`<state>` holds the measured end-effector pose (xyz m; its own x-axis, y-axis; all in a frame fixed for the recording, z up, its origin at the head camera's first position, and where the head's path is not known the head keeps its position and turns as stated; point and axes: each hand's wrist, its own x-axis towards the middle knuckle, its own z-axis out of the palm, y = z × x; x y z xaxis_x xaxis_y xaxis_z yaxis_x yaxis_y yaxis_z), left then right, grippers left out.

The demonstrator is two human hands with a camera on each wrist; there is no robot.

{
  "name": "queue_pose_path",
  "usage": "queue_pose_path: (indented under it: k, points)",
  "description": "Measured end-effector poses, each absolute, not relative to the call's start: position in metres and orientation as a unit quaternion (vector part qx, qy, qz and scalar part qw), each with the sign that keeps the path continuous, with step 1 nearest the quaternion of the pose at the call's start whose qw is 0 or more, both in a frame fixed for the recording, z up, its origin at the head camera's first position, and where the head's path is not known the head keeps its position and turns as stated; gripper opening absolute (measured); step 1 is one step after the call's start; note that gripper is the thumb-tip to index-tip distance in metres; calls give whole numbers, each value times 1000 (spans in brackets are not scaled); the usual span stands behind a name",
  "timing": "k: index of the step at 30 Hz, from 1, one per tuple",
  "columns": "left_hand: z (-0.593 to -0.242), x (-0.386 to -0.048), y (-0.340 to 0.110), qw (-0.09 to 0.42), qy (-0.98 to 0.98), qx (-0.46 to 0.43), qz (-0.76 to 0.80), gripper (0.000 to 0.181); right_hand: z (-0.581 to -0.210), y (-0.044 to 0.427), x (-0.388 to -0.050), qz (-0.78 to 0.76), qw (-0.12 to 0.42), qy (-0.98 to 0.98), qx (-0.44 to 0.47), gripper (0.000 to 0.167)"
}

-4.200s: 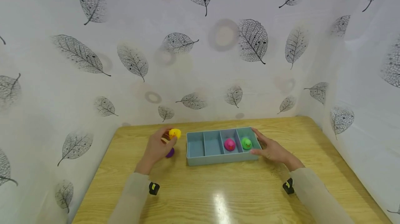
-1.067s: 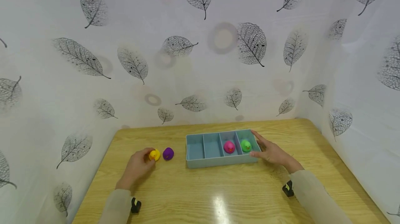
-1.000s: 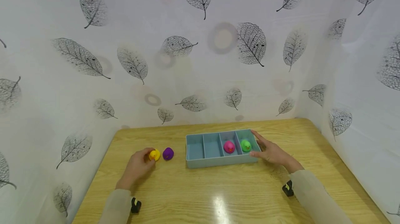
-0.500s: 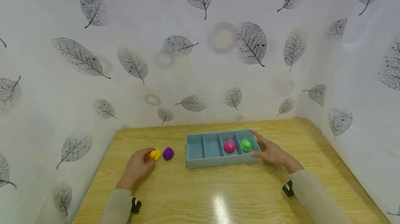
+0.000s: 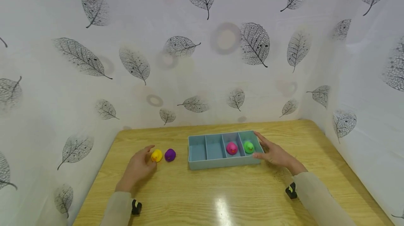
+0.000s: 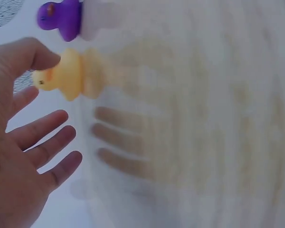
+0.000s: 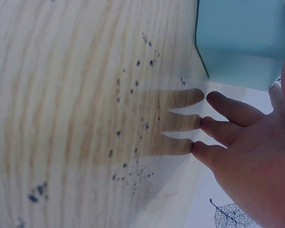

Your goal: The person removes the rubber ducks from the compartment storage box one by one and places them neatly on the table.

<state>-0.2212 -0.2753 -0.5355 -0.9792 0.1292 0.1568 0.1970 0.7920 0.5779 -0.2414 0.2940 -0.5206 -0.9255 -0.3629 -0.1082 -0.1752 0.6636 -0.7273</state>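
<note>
A yellow rubber duck [image 5: 156,156] sits on the table just left of a purple rubber duck [image 5: 170,155]. My left hand [image 5: 137,166] is beside the yellow one, fingers spread, index finger off it; in the left wrist view the thumb [image 6: 45,58] lies against or very near the duck. My right hand [image 5: 276,152] holds the right end of a blue-grey divided box [image 5: 205,164] between thumb and index finger. Its other fingers [image 7: 218,130] touch the tabletop or nearly so. Inside the box, a pink duck [image 5: 231,148] and a green duck [image 5: 248,147] occupy the two right compartments.
The wooden table [image 5: 189,198] ends against a white curtain [image 5: 202,79] with leaf prints, which hangs behind and at both sides. Two left compartments of the box hold nothing. A dark wrist strap piece [image 5: 136,206] shows under the left sleeve.
Earlier my left hand held the yellow duck in the air near the box. It has come down left of the purple duck, and the index finger has now lifted away. My right hand stayed put.
</note>
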Motion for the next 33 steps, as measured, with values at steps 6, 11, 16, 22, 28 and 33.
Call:
queue_pose_path:
  k: [6, 11, 16, 22, 28, 33]
  points:
    - [-518, -220, -270, 94, -932, -114, -331, 66, -519, 295, -242, -379, 118, 906, -151, 100]
    - [-509, -221, -263, 119, -925, -126, -339, 59, -521, 296, -242, -384, 119, 903, -154, 100]
    - [-506, -226, -251, 138, -920, -128, -345, 54, -525, 296, -242, -391, 124, 900, -148, 99]
    - [-502, -230, -235, 140, -911, -142, -361, 50, -527, 296, -242, -394, 126, 899, -144, 98]
    - [-495, -232, -216, 141, -901, -169, -373, 50, -525, 296, -241, -391, 122, 899, -151, 99]
    - [-488, -234, -199, 145, -893, -196, -379, 49, -525, 295, -242, -389, 120, 900, -155, 99]
